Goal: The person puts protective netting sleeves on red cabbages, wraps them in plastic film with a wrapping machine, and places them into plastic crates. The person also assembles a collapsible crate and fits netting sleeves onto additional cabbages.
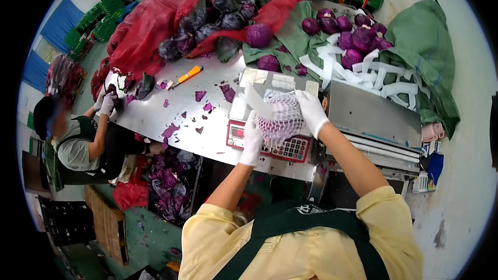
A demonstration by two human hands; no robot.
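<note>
Both my hands wear white gloves. Between them is a purple cabbage (282, 116) covered by a white foam net, held above a scale (290, 148) with a red-framed keypad. My left hand (252, 137) is closed on the net's left side. My right hand (313, 113) pinches the net at its upper right edge. A loose white strip of the net sticks up at the upper left of the cabbage. More white foam nets (399, 89) lie in a heap to the right, beside peeled purple cabbages (363, 39).
A red mesh sack (150, 21) and dark unpeeled cabbages (228, 0) lie at the back left. An orange knife (190, 74) rests on the metal table (150, 105). A wrapping machine (371, 111) stands right. Co-workers (78, 145) are at the left and far side.
</note>
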